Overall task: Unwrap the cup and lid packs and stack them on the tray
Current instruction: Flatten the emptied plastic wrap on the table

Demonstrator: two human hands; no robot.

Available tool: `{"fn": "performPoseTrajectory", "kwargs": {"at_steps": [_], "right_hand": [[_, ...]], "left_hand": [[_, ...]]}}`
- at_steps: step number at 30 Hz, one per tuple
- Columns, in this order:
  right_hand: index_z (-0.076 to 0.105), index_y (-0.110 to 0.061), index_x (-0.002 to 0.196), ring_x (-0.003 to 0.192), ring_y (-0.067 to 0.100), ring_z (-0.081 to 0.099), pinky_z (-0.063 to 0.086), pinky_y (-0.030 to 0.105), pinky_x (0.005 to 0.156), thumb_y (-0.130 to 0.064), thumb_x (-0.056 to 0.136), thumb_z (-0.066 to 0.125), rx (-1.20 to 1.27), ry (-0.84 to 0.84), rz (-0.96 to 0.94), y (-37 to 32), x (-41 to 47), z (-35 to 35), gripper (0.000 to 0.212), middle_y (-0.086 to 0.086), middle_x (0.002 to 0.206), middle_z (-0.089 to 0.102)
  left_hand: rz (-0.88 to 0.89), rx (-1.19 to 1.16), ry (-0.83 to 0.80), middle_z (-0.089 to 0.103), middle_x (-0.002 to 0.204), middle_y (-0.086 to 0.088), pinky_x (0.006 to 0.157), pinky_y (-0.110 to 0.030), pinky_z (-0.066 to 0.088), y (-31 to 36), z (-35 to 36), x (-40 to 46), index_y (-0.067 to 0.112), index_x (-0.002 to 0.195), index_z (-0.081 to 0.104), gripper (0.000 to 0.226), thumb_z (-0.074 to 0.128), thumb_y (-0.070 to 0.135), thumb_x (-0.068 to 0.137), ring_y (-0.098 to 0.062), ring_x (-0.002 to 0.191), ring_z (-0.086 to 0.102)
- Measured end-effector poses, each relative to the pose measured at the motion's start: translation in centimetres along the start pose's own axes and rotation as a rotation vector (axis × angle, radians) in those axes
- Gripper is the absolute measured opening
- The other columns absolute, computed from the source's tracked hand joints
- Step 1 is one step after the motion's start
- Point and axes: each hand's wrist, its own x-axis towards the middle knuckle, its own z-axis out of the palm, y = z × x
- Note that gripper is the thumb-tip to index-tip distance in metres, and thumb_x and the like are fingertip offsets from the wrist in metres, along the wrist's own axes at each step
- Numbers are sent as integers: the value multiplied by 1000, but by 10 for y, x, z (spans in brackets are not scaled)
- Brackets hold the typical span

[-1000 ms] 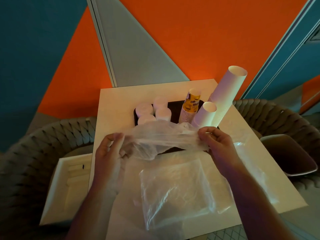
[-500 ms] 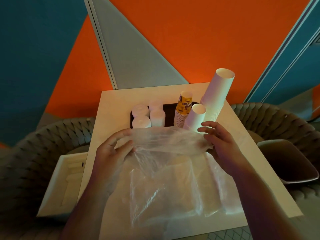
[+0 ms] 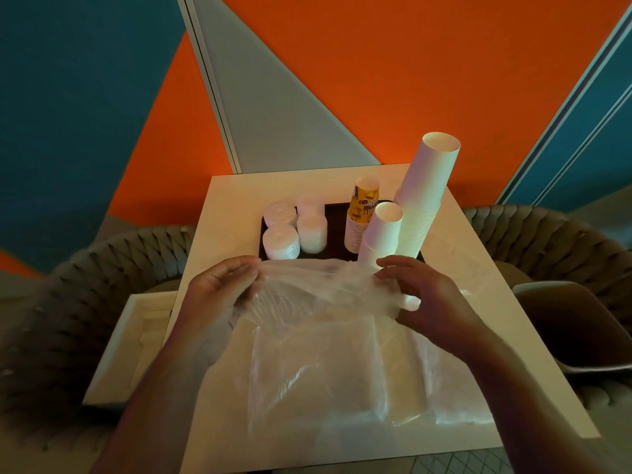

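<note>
A dark tray [image 3: 337,213] at the back of the white table [image 3: 232,200] carries several white lid stacks [image 3: 294,225], a yellow printed cup stack [image 3: 362,217], a short white cup stack [image 3: 381,234] and a tall white cup stack [image 3: 425,193]. In front of the tray I hold an empty clear plastic wrapper [image 3: 318,289] stretched between both hands. My left hand [image 3: 219,292] grips its left end with thumb and fingers. My right hand [image 3: 427,302] holds its right end, fingers curled over the film. More flattened wrappers [image 3: 318,374] lie on the table beneath.
A white shallow box [image 3: 133,343] sits on the woven chair [image 3: 68,302] at my left. Another woven chair at the right holds a grey bin [image 3: 581,330]. Orange, grey and blue wall panels rise behind the table.
Both hands have shifted along the wrapper, bunching it lower toward the table. My right fingers, earlier pinching an edge, now curl over the film. The view tilted slightly down.
</note>
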Motion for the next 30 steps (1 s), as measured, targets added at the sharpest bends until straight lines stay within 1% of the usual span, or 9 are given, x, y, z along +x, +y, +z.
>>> {"fn": "performPoseTrajectory", "kwargs": {"at_steps": [5,9,12,15,17,20,24,28,30], "right_hand": [[75,-17,88,92,4,68,49,14,75,-20,78,86,51,120,7,-5,2,-2,15,-11,100,73],[74,-11,88,73,9,69,53,25,70,-17,92,73,298,225,267,-14,5,-5,7,-2,76,74],[72,1,83,71,16,68,55,38,67,-17,94,71,487,375,394,-18,11,-6,21,13,76,72],[69,2,91,63,17,66,56,33,57,-14,96,68,588,416,461,-21,18,-10,16,8,71,72],[64,-4,102,62,16,65,54,32,54,-16,98,64,625,393,494,-21,21,-13,13,4,72,72],[52,-11,111,61,16,65,53,34,58,-17,101,60,732,418,569,-15,20,-18,14,5,74,74],[43,-20,98,53,14,62,50,30,46,-10,103,56,780,517,515,-12,13,-24,17,4,71,72],[52,-18,89,67,23,66,51,31,52,-9,103,54,787,457,418,-15,10,-24,17,11,78,71],[64,-18,91,76,24,64,50,32,57,-7,104,52,821,396,379,-18,10,-25,21,13,87,71]], "left_hand": [[-37,130,103,69,77,-5,49,-25,40,1,9,-1,22,114,69,19,64,24,95,-11,56,54],[-72,42,20,66,123,-2,82,-40,57,2,16,-13,46,129,52,57,70,47,75,-21,107,67],[-30,46,-130,74,107,-3,77,-39,59,-6,28,-28,51,132,38,74,76,19,77,-21,96,73],[29,130,-192,72,105,-11,71,-31,58,-18,35,-34,33,118,60,55,70,-8,82,-25,83,71],[46,172,-183,71,107,-10,72,-28,57,-20,36,-33,22,106,71,36,67,-8,86,-25,82,68],[3,39,-139,72,108,-2,73,-27,58,-20,34,-29,18,111,73,36,63,-8,88,-20,85,68],[-22,-62,-93,73,112,1,80,-33,58,-18,31,-21,20,117,70,42,66,-7,85,-19,98,68],[29,-65,-177,72,104,-6,81,-31,57,-23,33,-19,24,124,62,67,83,-2,66,-18,99,68],[46,-10,-250,68,97,-13,87,-38,54,-26,41,-21,19,120,61,61,81,-1,65,-23,96,68]]}}
